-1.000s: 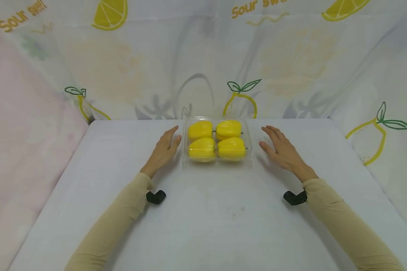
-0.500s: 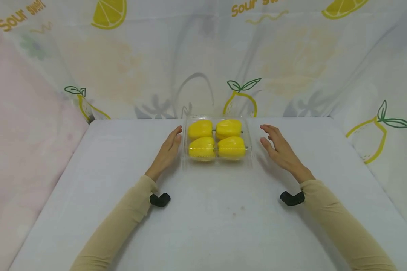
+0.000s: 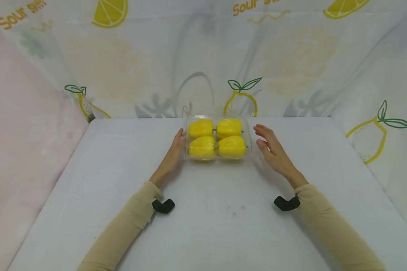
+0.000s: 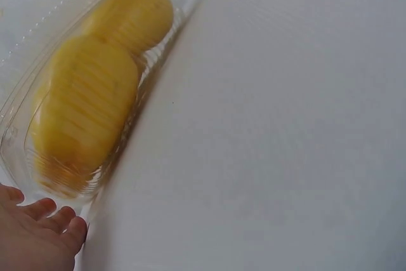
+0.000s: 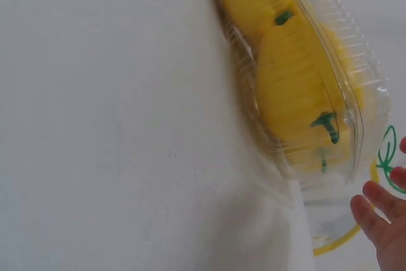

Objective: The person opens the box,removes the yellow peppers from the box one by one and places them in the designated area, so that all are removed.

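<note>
Several yellow bell peppers (image 3: 202, 146) lie in a clear plastic clamshell box (image 3: 248, 128) near the back of the white table. Through the plastic in the right wrist view, green stems (image 5: 327, 125) show on the peppers. My left hand (image 3: 171, 156) is right at the box's left side, fingers extended along it. In the left wrist view, that hand's fingertips (image 4: 76, 230) are at the box's lower end. A small gap separates my right hand (image 3: 274, 152) from the box's right side; its fingers are spread and relaxed, holding nothing.
Behind the white table (image 3: 210, 226) hangs a curtain (image 3: 122, 67) printed with lemons, close beyond the box. A pink cloth (image 3: 27, 131) borders the left side. Black wrist devices (image 3: 163, 206) stick out inward from both sleeves.
My left hand has moved right, from a gap beside the box up to its left side. My right hand has moved slightly left, nearer the box. The box looks nearly unmoved.
</note>
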Available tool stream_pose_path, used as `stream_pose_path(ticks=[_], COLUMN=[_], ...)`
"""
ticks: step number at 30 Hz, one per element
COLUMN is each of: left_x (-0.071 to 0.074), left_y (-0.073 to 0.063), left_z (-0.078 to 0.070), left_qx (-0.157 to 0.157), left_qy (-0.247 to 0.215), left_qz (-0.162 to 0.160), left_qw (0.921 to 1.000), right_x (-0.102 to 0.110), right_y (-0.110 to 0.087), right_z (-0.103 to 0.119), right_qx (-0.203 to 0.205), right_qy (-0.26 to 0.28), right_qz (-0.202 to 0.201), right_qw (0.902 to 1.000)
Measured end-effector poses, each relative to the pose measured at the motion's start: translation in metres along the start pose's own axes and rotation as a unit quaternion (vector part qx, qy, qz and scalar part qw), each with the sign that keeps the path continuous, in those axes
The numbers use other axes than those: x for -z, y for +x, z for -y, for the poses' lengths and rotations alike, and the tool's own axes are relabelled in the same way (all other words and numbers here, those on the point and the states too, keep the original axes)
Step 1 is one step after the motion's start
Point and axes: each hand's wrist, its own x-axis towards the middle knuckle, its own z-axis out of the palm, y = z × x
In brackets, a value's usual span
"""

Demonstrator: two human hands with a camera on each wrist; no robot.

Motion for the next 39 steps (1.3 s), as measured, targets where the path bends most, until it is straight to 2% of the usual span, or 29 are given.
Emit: stream_pose_path(ticks=[3, 9, 13, 22, 29, 30, 39], left_x=[-0.001, -0.003, -0.004, -0.004, -0.003, -0.003, -0.006], left_y=[-0.001, -0.005, -0.007, -0.013, -0.014, -0.016, -0.015], left_z=[0.001, 0.004, 0.007, 0.007, 0.007, 0.003, 0.007], left_qx=[0.007, 0.011, 0.006, -0.025, -0.016, -0.015, -0.02], left_qy=[-0.007, -0.019, -0.024, -0.048, -0.011, -0.01, -0.012], left_qz=[0.003, 0.012, 0.019, 0.037, 0.033, 0.035, 0.028], left_qw=[0.9999, 0.9997, 0.9995, 0.9978, 0.9993, 0.9992, 0.9993], right_x=[-0.003, -0.015, -0.021, -0.031, -0.036, -0.037, -0.047], right_y=[0.0, 0.0, -0.003, -0.006, -0.006, -0.006, -0.006], right_z=[0.002, -0.023, -0.03, -0.025, -0.021, -0.02, -0.019], right_qx=[0.0, 0.007, 0.01, -0.003, -0.007, -0.005, -0.007], right_qy=[0.003, -0.014, -0.03, -0.083, -0.095, -0.096, -0.106], right_qz=[0.006, 0.012, 0.021, 0.029, 0.017, 0.014, -0.015], right_qw=[1.0, 0.9998, 0.9993, 0.9961, 0.9953, 0.9953, 0.9942])
